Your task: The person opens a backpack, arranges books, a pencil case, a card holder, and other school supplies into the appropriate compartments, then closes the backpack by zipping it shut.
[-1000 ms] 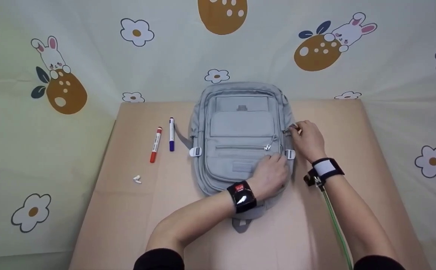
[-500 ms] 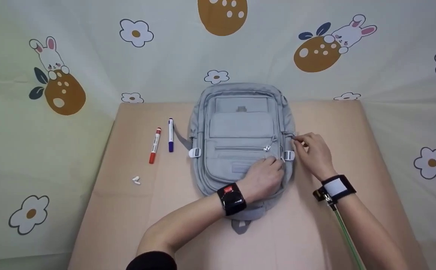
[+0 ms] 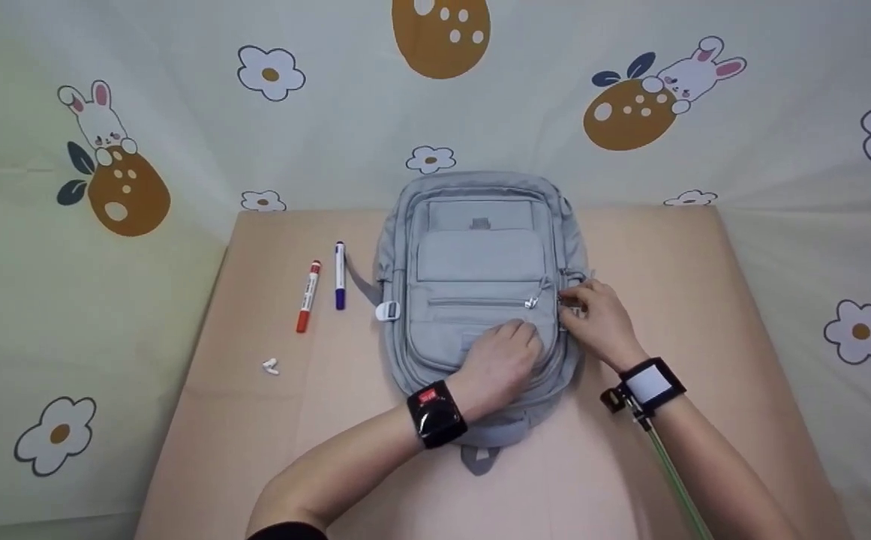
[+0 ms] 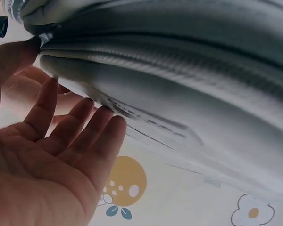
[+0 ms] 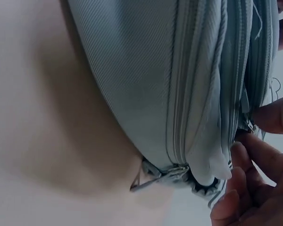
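A grey backpack (image 3: 480, 255) lies front side up on the tan table, its top handle toward the person. My right hand (image 3: 599, 319) is at its right side, with thumb and forefinger pinching a small metal zipper pull (image 5: 249, 123) on the front compartment's edge. My left hand (image 3: 499, 367) rests on the lower front panel. In the left wrist view its long fingers (image 4: 96, 136) lightly touch the panel near the label patch, while the thumb (image 4: 14, 59) lies against the zipper edge. Several right fingers show behind it.
Left of the backpack lie a red marker (image 3: 308, 296) and a blue marker (image 3: 340, 275). Small white earbud-like pieces (image 3: 271, 367) lie nearer the person. A patterned curtain (image 3: 330, 135) surrounds the table (image 3: 675, 247). A green cable (image 3: 671, 469) trails from the right wrist.
My right hand has moved from the side strap area down and inward onto the front zipper pull. My left hand has slid left and toward the person along the front panel.
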A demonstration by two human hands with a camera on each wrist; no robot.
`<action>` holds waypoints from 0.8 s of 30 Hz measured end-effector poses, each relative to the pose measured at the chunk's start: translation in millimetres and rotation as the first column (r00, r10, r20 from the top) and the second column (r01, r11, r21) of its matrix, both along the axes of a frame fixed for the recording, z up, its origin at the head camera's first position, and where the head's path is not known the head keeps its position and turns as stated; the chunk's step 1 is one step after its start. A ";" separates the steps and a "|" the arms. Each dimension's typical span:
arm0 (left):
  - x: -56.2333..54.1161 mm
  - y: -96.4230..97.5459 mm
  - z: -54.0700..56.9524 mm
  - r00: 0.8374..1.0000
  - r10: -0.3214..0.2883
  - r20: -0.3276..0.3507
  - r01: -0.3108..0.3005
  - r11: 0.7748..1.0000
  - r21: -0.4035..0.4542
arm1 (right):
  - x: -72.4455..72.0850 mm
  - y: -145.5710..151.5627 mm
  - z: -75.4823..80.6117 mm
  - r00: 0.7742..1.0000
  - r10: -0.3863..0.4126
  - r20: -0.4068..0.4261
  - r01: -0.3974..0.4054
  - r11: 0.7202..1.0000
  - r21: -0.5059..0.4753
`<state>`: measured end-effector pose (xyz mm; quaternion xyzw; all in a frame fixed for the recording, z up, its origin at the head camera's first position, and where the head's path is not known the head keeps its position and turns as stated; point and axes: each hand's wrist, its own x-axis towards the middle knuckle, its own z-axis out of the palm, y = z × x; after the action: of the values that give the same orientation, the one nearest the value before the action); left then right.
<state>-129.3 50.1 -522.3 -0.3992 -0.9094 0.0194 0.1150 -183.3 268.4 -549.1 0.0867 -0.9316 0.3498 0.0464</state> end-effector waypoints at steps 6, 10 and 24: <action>1.2 -5.4 -0.9 1.000 -0.009 0.022 0.009 1.000 -0.006 | -3.8 -1.4 -2.5 0.998 -0.060 0.001 0.060 0.997 -0.050; 4.0 -8.5 -4.2 0.999 -0.026 0.031 0.026 1.000 0.015 | -1.7 -1.3 -3.6 0.996 -0.031 -0.083 0.035 0.998 0.046; 6.0 -16.0 -11.3 0.998 -0.063 0.012 0.061 0.989 0.133 | 18.9 3.4 -0.6 0.898 0.160 -0.410 -0.043 0.959 0.280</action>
<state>-123.3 34.1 -533.6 -0.4188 -0.8968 -0.0478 0.1344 -164.4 271.8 -549.7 0.2159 -0.9308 0.1969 0.2195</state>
